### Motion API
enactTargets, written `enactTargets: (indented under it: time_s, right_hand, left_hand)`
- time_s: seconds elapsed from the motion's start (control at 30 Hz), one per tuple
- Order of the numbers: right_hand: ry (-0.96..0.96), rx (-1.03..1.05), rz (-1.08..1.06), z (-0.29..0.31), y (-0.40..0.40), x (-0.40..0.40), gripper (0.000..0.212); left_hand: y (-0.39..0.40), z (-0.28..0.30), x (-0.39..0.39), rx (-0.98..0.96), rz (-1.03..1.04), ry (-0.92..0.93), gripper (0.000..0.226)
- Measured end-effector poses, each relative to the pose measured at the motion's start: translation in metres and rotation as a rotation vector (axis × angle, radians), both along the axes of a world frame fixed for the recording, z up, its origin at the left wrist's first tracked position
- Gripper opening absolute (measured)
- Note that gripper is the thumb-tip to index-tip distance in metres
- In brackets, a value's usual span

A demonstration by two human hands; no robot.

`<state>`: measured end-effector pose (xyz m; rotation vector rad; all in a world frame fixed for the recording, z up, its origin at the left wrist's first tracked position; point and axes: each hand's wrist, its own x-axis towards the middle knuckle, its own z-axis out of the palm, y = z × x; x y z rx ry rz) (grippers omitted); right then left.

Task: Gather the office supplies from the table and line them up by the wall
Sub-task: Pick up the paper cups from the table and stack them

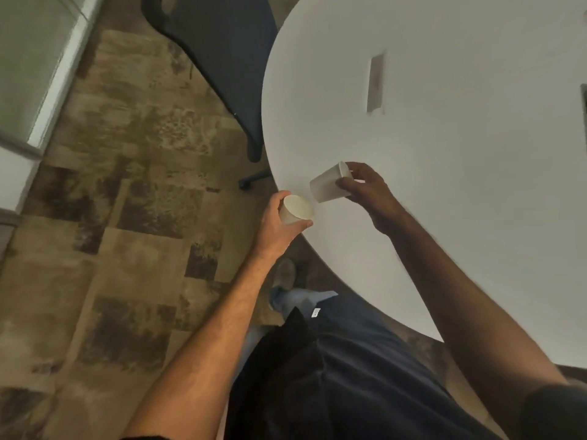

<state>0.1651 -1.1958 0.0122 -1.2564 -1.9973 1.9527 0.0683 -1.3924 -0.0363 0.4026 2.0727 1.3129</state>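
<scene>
Right now each of my hands has a white paper cup in it. My left hand wraps around the one nearer me, fingers curled about its side and thumb pressed under its rim, and it hangs just off the edge of the round white table, over the patterned carpet. Its mouth faces up toward me and I can see only pale inside, so it looks empty to me. My right hand pinches the other cup near its base, thumb on one side and fingers on the other, tipped on its side above the tabletop with the mouth pointing down and to my left; I cannot see into it. The two cups sit close, not quite touching. As for progress, I judge these are lifted clear of the table and gathered, but nothing is lined up yet: what looks like the base of the wall is well apart from me at upper left, across the carpet. Apart from a slot set into it, the part of the tabletop I can see looks bare. A dark office chair stands beside the table.
</scene>
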Motion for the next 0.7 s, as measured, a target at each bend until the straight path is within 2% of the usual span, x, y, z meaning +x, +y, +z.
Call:
enactTargets:
  time_s: [0.27, 0.4, 0.7]
  right_hand:
    - [-0.045, 0.252, -0.171, 0.011, 0.028, -0.057, 0.067]
    - [-0.119, 0.301, -0.281, 0.009, 0.050, -0.064, 0.079]
    - [-0.305, 0.399, -0.540, -0.008, 0.093, -0.087, 0.080]
  left_hand:
    - [0.047, 0.010, -0.090, -0.005, -0.153, 0.028, 0.081]
    - [0.088, 0.007, -0.123, -0.024, -0.270, 0.069, 0.077]
    - [0.163, -0.002, -0.207, -0.018, -0.496, 0.058, 0.075]
